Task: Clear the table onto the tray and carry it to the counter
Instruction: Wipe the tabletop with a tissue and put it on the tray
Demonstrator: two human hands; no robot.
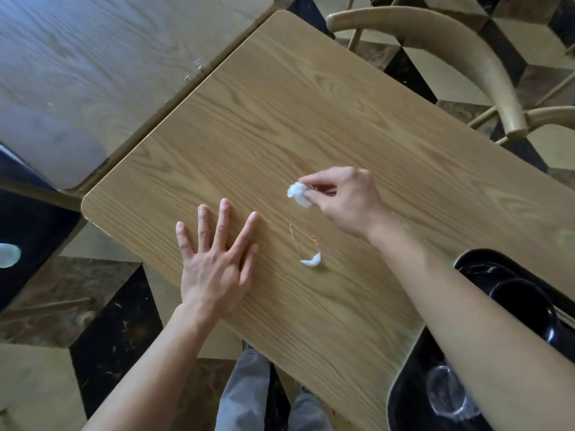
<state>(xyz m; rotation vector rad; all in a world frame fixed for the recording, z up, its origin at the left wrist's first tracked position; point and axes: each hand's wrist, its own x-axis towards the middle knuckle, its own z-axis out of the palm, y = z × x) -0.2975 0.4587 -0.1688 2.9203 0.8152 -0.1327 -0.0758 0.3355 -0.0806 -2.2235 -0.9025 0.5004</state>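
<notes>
Right hand point(345, 200) out over the mid bench, thumb and forefinger pinched on a small white paper wad point(298, 194), wad held at the fingertips, other fingers curled under. Can't tell if the wad touches the wood or sits just above it. Left hand point(214, 259) flat on the bench, palm down, fingers spread wide, holding nothing, near the front-left corner.

Between the two hands, a bit toward the person: a second white scrap point(311, 260), crescent-shaped, lying on the wood. A thin arc of something, prob. a wet ring mark or a fine line, curves up from it; too faint to tell which.

Bench point(311, 104) is light oak-grain w/ rounded corners, set at an angle in the view.

Lower right, partly under the right forearm: black tray point(404, 409) at the bench's near-right edge. On it a black bowl point(525, 309) and a clear glass point(448, 396), glass nearer the person. Forearm hides the middle of the tray.

Beyond: a second bench point(93, 57), same wood, up left, just beside this one w/ a narrow gap. Wooden chair point(466, 54) w/ curved back rail at upper right. Floor point(102, 346) in black, tan and brown cube-pattern tile. Person's grey trouser legs point(245, 396) show at bottom centre.
</notes>
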